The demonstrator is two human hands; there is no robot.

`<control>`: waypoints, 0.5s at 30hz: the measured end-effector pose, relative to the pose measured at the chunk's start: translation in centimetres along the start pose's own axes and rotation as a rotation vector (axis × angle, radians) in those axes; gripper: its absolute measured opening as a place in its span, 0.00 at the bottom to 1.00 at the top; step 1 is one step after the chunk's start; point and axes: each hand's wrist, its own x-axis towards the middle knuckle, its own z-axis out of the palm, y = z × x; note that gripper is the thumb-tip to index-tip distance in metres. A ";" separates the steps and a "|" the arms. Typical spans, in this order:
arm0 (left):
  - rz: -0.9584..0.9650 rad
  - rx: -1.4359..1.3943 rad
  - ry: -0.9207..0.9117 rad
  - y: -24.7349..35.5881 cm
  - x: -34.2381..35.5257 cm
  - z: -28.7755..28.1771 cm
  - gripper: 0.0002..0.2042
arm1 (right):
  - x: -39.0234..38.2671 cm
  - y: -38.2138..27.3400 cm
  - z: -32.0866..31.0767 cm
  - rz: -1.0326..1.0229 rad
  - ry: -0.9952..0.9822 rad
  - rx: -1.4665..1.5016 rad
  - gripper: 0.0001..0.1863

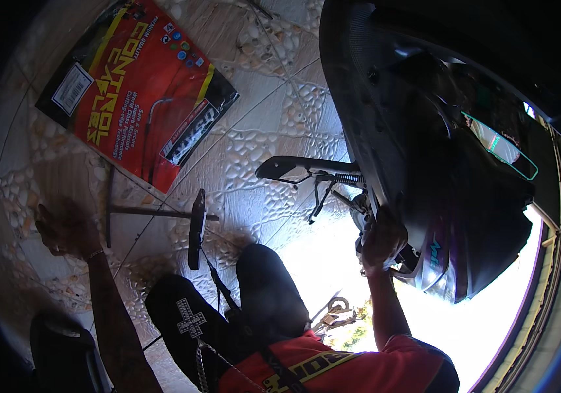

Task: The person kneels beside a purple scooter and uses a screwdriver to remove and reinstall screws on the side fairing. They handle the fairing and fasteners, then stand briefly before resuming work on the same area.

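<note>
Our left hand [63, 229] rests flat, fingers spread, on the patterned tile floor [261, 124] beside a dark T-shaped metal wrench [153, 213]. Our right hand [382, 239] grips the black motorcycle underside [385, 131]; finger state unclear.

Scooter body [437, 150] blocks the right; bare tiles [274, 111] (centre) stay passable.

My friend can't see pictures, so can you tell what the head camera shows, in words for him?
A person crouches on a patterned tile floor beside a dark scooter, right hand reaching into its underside near the kickstand. The left hand rests flat on the floor next to a T-shaped wrench. A red and black cable package lies further off.
</note>
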 end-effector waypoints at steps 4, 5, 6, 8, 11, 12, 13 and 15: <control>-0.021 -0.065 0.009 0.4 0.2 0.1 0.32 | 1.2 -0.8 0.6 0.045 0.038 -0.116 0.15; 0.005 -0.056 0.020 0.5 0.1 0.0 0.32 | 1.5 -1.7 -0.1 0.136 -0.016 -0.085 0.15; 0.007 -0.050 0.017 0.5 0.1 -0.1 0.31 | 1.9 -2.9 -1.0 0.211 -0.015 -0.035 0.15; 0.034 -0.048 0.026 0.5 -0.1 -0.2 0.30 | 3.3 -5.9 -2.2 0.516 -0.046 0.601 0.21; 0.144 0.005 0.086 0.0 -0.1 0.4 0.31 | 7.2 -9.1 -3.2 0.878 -0.055 1.566 0.21; 0.217 0.062 0.106 -0.4 0.0 0.8 0.32 | 8.8 -9.4 -3.3 1.129 0.124 2.134 0.20; 0.284 0.120 0.132 -0.7 0.0 1.3 0.33 | 10.5 -9.4 -3.2 1.330 0.321 2.750 0.19; 0.268 -0.003 0.173 -1.2 0.1 2.3 0.32 | 13.2 -9.4 -3.1 1.340 0.614 2.772 0.17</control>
